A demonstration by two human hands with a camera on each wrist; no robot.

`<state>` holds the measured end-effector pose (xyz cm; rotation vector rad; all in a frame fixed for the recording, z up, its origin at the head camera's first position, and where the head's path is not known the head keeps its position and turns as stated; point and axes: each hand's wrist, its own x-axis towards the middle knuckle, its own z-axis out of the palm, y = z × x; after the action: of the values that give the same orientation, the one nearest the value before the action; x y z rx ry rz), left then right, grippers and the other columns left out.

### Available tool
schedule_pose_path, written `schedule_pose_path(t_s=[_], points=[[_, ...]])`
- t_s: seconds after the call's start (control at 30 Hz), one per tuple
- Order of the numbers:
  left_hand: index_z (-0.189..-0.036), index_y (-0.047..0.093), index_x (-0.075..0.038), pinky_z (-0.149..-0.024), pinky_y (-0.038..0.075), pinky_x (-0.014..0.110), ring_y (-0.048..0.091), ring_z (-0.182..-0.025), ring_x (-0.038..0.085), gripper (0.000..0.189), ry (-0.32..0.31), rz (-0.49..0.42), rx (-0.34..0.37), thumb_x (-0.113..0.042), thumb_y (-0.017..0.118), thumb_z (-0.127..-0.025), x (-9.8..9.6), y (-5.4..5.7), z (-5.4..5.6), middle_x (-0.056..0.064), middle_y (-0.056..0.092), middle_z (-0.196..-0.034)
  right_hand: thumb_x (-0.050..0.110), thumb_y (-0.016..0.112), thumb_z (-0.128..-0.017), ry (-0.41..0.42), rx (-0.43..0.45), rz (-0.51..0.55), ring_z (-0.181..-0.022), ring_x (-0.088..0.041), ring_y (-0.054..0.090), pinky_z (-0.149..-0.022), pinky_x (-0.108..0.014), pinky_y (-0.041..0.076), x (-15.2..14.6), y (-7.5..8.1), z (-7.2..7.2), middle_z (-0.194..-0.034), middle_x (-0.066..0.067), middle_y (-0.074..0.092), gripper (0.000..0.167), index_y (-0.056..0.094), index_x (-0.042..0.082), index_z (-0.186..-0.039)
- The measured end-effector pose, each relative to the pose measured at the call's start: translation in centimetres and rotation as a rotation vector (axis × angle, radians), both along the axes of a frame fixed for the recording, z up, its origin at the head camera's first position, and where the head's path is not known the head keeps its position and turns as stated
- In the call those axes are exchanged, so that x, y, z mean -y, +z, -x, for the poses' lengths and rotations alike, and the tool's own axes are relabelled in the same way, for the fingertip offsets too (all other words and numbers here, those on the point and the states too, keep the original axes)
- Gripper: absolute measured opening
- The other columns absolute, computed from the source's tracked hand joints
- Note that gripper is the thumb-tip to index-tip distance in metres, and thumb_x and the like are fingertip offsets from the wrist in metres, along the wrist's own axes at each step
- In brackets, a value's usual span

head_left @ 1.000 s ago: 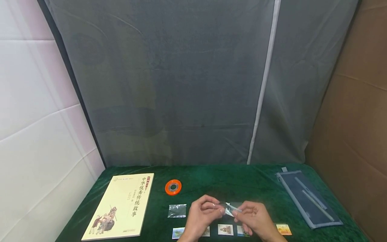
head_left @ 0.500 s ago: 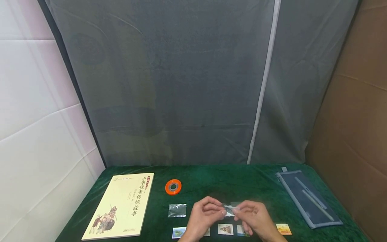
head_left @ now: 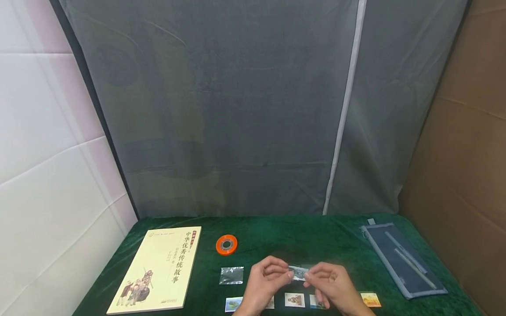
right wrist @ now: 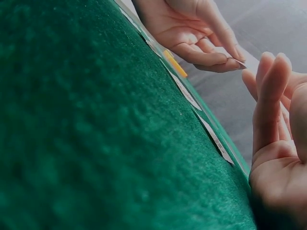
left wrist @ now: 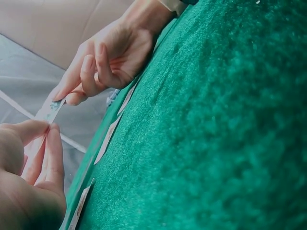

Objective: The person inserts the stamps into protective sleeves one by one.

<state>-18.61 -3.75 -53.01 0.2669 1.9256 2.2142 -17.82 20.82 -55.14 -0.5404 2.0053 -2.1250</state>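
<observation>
My left hand [head_left: 265,281] and right hand [head_left: 331,283] pinch opposite ends of a small stamp [head_left: 298,272], which seems to sit in a clear plastic sleeve. It is held between thumb and fingertips, raised above the green cloth. In the left wrist view the stamp [left wrist: 53,109] shows a bluish-green picture; the right wrist view gives only a thin edge of it near the left hand [right wrist: 201,40]. Below the hands lies a row of stamps: one with a seated figure [head_left: 294,300], one greenish [head_left: 233,303], one yellow [head_left: 370,299], others partly covered by the hands.
An empty clear sleeve [head_left: 231,275] lies left of the hands, below an orange tape roll [head_left: 226,244]. A cream book [head_left: 156,270] takes up the left side. On the right is a mesh zip pouch [head_left: 405,260] with slim tools, possibly tweezers, on or inside it.
Both hands stay nearly in place. The stamp between them has turned from slanted and folded-looking to flatter, so more of its face shows. Nothing on the cloth has moved.
</observation>
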Motion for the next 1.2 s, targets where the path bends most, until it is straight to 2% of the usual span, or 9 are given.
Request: schedule_pose_path(t_s=[0.37, 0.6, 0.9, 1.2], points=[[-0.115, 0.07, 0.005, -0.08, 0.064, 0.025, 0.079, -0.087, 0.012, 0.034, -0.021, -0.011, 0.025, -0.009, 0.087, -0.089, -0.39, 0.1, -0.22, 0.008, 0.08, -0.096, 0.007, 0.066, -0.107, 0.009, -0.015, -0.02, -0.049, -0.003, 0.062, -0.04, -0.026, 0.052, -0.02, 0.04, -0.03, -0.096, -0.024, 0.08, 0.018, 0.071, -0.011, -0.108], [-0.115, 0.069, 0.004, -0.081, 0.064, 0.026, 0.08, -0.086, 0.012, 0.034, -0.026, -0.007, 0.026, -0.009, 0.087, -0.089, -0.71, 0.41, -0.57, 0.008, 0.08, -0.095, 0.01, 0.069, -0.106, -0.009, 0.025, -0.046, -0.049, -0.002, 0.062, -0.042, -0.023, 0.052, -0.05, 0.15, -0.08, -0.095, -0.02, 0.082, 0.019, 0.073, -0.009, -0.108], [-0.115, 0.07, 0.003, -0.08, 0.065, 0.026, 0.081, -0.087, 0.013, 0.033, -0.025, -0.016, 0.033, -0.009, 0.088, -0.089, -0.78, 0.49, -0.63, 0.01, 0.081, -0.097, 0.007, 0.068, -0.105, 0.011, -0.003, -0.039, -0.05, -0.003, 0.063, -0.043, -0.024, 0.053, 0.02, 0.1, -0.05, -0.094, -0.017, 0.082, 0.018, 0.072, -0.011, -0.108], [-0.114, 0.069, 0.004, -0.08, 0.064, 0.025, 0.08, -0.087, 0.012, 0.034, -0.033, -0.008, 0.033, -0.01, 0.087, -0.09, -0.79, 0.41, -0.7, 0.01, 0.082, -0.097, 0.008, 0.068, -0.106, 0.019, 0.018, -0.041, -0.051, -0.003, 0.063, -0.044, -0.022, 0.053, 0.09, 0.15, -0.04, -0.093, -0.013, 0.083, 0.018, 0.072, -0.01, -0.108]])
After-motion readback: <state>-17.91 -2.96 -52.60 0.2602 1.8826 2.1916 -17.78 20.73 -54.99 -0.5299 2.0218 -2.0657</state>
